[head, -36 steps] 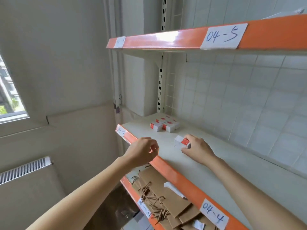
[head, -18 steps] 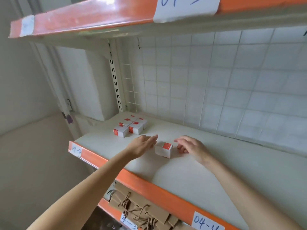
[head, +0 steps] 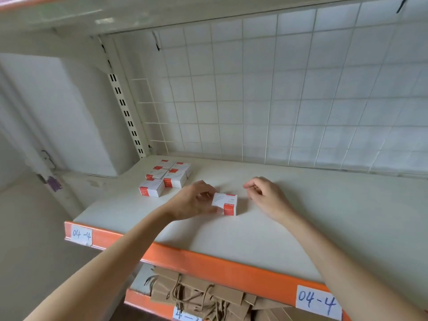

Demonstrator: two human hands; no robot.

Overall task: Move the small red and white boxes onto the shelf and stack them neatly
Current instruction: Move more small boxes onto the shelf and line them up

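Resting on the white metal shelf (head: 289,216) at frame centre, a small red and white cardboard box (head: 225,203) is pinched by the left hand (head: 193,200). The right hand (head: 266,196), loosely curled, holds nothing just beside it. More stacked boxes (head: 168,176) sit upper left.

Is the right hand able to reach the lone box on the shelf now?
Probably yes: the right hand hovers just right of the lone box with bare shelf between them, though the left hand already grips its other side.
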